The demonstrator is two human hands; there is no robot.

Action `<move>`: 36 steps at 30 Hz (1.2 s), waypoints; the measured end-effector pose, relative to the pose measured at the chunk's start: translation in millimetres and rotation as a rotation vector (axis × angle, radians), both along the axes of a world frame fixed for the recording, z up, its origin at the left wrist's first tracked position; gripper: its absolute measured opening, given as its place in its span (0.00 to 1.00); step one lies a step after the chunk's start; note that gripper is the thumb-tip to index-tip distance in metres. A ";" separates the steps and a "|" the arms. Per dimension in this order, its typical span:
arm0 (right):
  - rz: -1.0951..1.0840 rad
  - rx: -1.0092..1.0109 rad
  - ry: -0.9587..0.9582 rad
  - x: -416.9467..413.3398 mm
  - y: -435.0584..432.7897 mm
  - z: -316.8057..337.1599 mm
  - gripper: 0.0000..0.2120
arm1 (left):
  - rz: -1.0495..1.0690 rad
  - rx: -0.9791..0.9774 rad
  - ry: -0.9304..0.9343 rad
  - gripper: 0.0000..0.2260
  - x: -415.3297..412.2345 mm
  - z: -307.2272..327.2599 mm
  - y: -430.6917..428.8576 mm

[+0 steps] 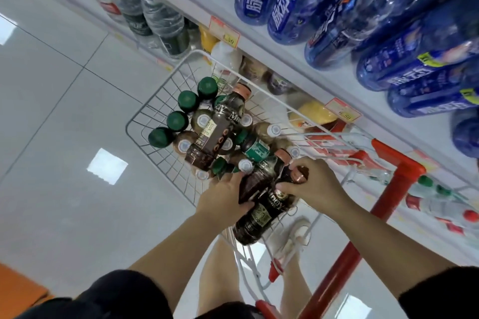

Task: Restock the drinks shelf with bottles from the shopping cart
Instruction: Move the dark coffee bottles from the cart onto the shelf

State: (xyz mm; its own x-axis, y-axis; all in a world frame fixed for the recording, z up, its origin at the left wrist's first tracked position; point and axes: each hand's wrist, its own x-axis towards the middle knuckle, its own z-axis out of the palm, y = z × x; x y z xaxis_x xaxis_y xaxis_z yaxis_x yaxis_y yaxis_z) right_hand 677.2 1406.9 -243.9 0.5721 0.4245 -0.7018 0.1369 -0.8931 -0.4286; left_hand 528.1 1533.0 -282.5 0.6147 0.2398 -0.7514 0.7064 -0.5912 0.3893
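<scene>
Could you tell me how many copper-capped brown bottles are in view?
3. One brown bottle lies across the upright bottles in the cart; the left hand grips a second bottle; the right hand holds a third bottle by its neck. Others may be hidden.

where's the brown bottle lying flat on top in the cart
Head view, centre: the brown bottle lies across the upright white-capped bottles in the shopping cart, just right of the green-capped bottles.
</scene>
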 end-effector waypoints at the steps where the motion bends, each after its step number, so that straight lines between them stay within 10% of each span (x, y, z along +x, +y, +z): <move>1: -0.033 0.046 0.012 -2.4 -2.0 2.8 0.21 | 0.005 0.013 0.007 0.32 1.1 -1.5 -3.8; 11: -0.265 0.361 -0.096 -7.1 -25.2 79.3 0.21 | 0.365 -0.130 -0.065 0.25 14.4 60.2 3.6; 23: -0.255 0.829 -0.434 55.8 -112.0 305.7 0.22 | 0.694 -0.391 -0.638 0.07 58.1 267.0 -73.1; 36: -0.325 1.358 -0.758 60.1 -288.8 499.2 0.21 | 0.368 -0.468 -1.149 0.29 131.7 437.5 -226.8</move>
State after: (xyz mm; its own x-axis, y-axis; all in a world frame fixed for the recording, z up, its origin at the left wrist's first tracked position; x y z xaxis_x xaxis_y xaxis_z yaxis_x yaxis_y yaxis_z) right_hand 737.3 1118.1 255.2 0.7851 0.2664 0.5592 0.5686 0.0481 -0.8212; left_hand 659.8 1306.2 155.0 0.9147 0.3911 0.1022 -0.0776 -0.0781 0.9939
